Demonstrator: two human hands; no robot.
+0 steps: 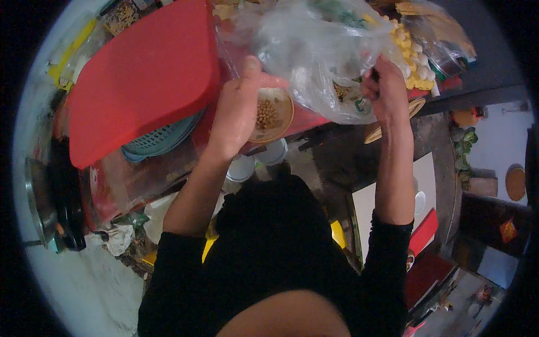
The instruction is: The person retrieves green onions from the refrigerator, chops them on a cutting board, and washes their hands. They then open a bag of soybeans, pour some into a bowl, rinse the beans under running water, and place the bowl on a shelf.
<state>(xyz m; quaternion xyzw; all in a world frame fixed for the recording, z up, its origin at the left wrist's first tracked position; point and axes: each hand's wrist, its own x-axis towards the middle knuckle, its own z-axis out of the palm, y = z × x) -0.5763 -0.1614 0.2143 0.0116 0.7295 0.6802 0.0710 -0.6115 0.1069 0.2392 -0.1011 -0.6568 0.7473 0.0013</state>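
Note:
My left hand lies over the left side of a round bowl with pale tan beans, likely soybeans, in its bottom. Its thumb points away from me and one finger reaches across the bowl's far rim. The other fingers are hidden, so whether they grip the rim does not show. My right hand is closed on the gathered edge of a clear plastic bag. More of the same beans show through the bag's near part, close to the right hand.
A large red board or lid covers most of a blue-green plastic colander at left. Eggs sit in a yellow tray at far right. White containers stand below the red table edge.

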